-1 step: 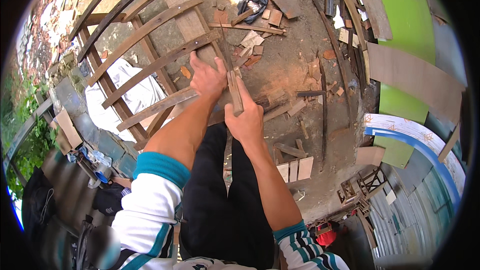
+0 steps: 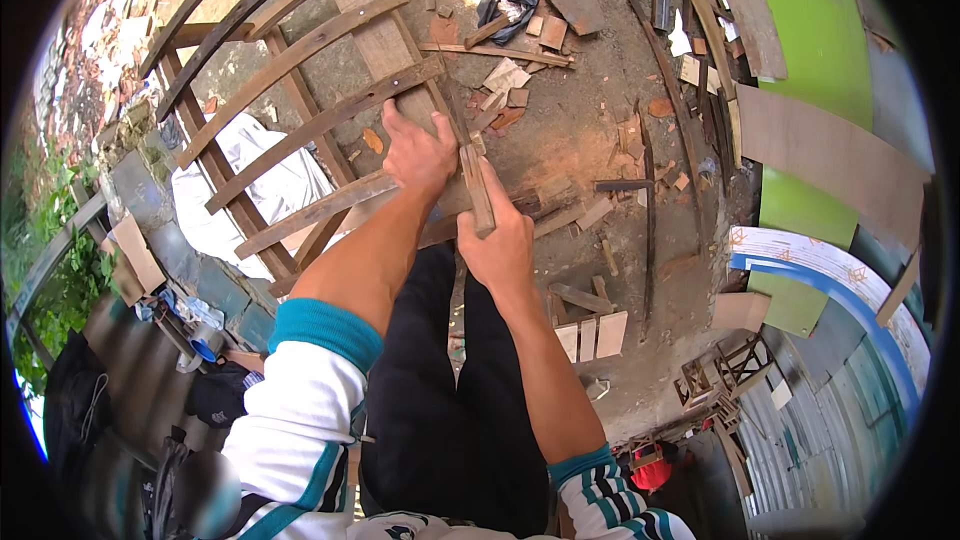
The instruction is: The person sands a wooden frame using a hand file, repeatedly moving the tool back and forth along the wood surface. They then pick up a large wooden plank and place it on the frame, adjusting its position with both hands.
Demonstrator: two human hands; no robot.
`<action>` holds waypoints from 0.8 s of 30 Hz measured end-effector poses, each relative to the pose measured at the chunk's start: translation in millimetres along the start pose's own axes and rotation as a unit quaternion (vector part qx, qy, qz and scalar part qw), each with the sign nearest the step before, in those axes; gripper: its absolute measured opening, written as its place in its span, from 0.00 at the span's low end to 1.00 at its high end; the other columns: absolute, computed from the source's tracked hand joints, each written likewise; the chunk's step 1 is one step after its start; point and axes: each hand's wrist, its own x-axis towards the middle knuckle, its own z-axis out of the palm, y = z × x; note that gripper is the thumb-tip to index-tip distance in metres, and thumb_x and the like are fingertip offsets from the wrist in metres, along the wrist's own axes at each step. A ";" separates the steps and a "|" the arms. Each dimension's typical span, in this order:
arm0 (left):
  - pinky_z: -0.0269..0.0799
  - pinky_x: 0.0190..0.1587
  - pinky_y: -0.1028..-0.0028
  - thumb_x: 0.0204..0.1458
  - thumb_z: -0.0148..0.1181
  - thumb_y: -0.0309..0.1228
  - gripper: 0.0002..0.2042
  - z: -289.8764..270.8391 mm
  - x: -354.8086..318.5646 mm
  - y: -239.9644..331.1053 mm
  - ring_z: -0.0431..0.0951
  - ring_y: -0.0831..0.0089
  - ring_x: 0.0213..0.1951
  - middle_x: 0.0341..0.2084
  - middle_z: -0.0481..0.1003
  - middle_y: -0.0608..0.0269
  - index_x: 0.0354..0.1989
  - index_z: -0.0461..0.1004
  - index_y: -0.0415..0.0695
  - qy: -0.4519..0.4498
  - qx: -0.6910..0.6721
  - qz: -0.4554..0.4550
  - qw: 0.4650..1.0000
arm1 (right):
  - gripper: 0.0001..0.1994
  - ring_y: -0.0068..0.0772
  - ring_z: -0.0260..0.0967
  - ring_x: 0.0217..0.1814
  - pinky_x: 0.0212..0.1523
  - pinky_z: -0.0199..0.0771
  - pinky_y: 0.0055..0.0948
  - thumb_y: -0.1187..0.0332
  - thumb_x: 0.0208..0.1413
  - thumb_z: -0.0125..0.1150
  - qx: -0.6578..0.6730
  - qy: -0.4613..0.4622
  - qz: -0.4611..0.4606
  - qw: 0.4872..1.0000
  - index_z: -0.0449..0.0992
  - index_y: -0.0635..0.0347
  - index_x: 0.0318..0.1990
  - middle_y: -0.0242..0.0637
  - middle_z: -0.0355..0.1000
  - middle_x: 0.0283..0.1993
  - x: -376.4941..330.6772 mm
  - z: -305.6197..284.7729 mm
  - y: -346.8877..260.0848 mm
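A slatted wooden frame [image 2: 290, 135] of dark planks lies on the ground ahead and to the left. My left hand [image 2: 418, 153] grips it at its near right part, beside the end of a slat, with index finger and thumb stretched out along the wood. Just right of it, my right hand [image 2: 498, 245] is closed around the wooden handle [image 2: 476, 188] of what looks like a handsaw, index finger laid along the handle. Its thin dark blade points away from me along the frame's right edge; how far it sits in the wood I cannot tell.
Wood offcuts [image 2: 505, 78] and a black plastic bag [image 2: 510, 2] lie on the dirt floor ahead. Long strips [image 2: 680, 130] and green panels [image 2: 815, 40] line the right side. A white cloth [image 2: 245, 165] is under the frame; a blue cup [image 2: 207, 343] stands at left.
My right hand has shifted slightly toward me and to the right with the saw, while my left hand stays almost in the same spot on the frame.
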 end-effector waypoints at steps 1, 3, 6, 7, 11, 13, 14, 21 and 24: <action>0.71 0.53 0.48 0.59 0.51 0.51 0.39 1.9 -1.9 -6.4 0.79 0.40 0.48 0.63 0.64 0.38 0.71 0.47 0.38 0.008 0.000 0.001 1.000 | 0.35 0.61 0.78 0.33 0.33 0.79 0.46 0.76 0.49 0.58 0.013 0.000 0.019 1.000 0.65 0.58 0.69 0.60 0.77 0.41 -9.6 -6.6 -3.5; 0.69 0.54 0.47 0.59 0.51 0.52 0.39 5.9 11.5 -6.9 0.78 0.39 0.50 0.62 0.66 0.36 0.72 0.46 0.40 0.038 -0.017 0.008 0.999 | 0.35 0.59 0.79 0.34 0.33 0.80 0.43 0.76 0.49 0.58 0.036 0.003 -0.023 0.999 0.65 0.58 0.70 0.60 0.78 0.41 -56.7 -34.3 -10.5; 0.71 0.52 0.48 0.58 0.52 0.49 0.38 3.8 12.4 -8.4 0.79 0.40 0.47 0.62 0.64 0.41 0.71 0.48 0.37 0.038 -0.024 0.012 0.999 | 0.33 0.34 0.81 0.32 0.36 0.78 0.32 0.78 0.49 0.56 0.024 0.005 -0.017 1.000 0.68 0.61 0.68 0.57 0.79 0.42 -110.7 -61.2 -23.7; 0.71 0.52 0.48 0.59 0.52 0.49 0.38 3.9 13.2 -10.0 0.79 0.40 0.47 0.62 0.64 0.41 0.71 0.49 0.37 0.044 -0.019 0.015 0.999 | 0.33 0.33 0.81 0.32 0.36 0.78 0.32 0.78 0.49 0.55 0.031 0.015 -0.023 0.999 0.68 0.61 0.68 0.57 0.79 0.42 -111.3 -59.5 -21.5; 0.72 0.50 0.47 0.58 0.52 0.48 0.38 5.9 4.5 -3.1 0.80 0.41 0.45 0.61 0.65 0.42 0.70 0.50 0.37 0.023 -0.005 0.018 1.000 | 0.33 0.53 0.79 0.34 0.36 0.77 0.41 0.75 0.50 0.56 0.014 0.012 0.013 1.000 0.67 0.59 0.68 0.61 0.77 0.36 -2.4 -6.9 5.1; 0.73 0.48 0.47 0.58 0.53 0.48 0.38 10.9 11.1 -0.9 0.81 0.41 0.43 0.61 0.66 0.42 0.70 0.50 0.37 0.032 -0.015 0.036 0.999 | 0.33 0.64 0.77 0.35 0.37 0.76 0.51 0.72 0.51 0.58 0.006 0.029 -0.023 0.999 0.66 0.57 0.69 0.64 0.75 0.32 30.7 6.8 5.0; 0.73 0.48 0.47 0.58 0.53 0.48 0.38 13.2 10.3 -1.0 0.81 0.41 0.43 0.61 0.66 0.42 0.70 0.50 0.37 0.029 -0.008 0.033 0.999 | 0.33 0.64 0.76 0.35 0.37 0.75 0.52 0.71 0.51 0.59 0.009 0.044 -0.029 0.999 0.66 0.57 0.69 0.65 0.74 0.31 26.3 7.8 5.8; 0.72 0.51 0.49 0.59 0.52 0.49 0.38 -0.9 10.8 3.1 0.80 0.40 0.46 0.61 0.66 0.41 0.71 0.49 0.38 0.006 0.018 -0.022 1.000 | 0.36 0.57 0.79 0.32 0.34 0.81 0.43 0.74 0.48 0.60 0.022 0.023 -0.054 0.998 0.64 0.59 0.70 0.60 0.78 0.45 -134.2 -60.9 -25.7; 0.72 0.51 0.48 0.59 0.52 0.49 0.38 2.8 5.6 2.6 0.79 0.40 0.47 0.61 0.65 0.42 0.71 0.49 0.38 0.009 0.020 -0.006 1.000 | 0.35 0.60 0.79 0.33 0.36 0.80 0.46 0.73 0.49 0.60 0.023 0.029 -0.025 0.999 0.65 0.59 0.70 0.62 0.78 0.40 -92.0 -36.2 -9.0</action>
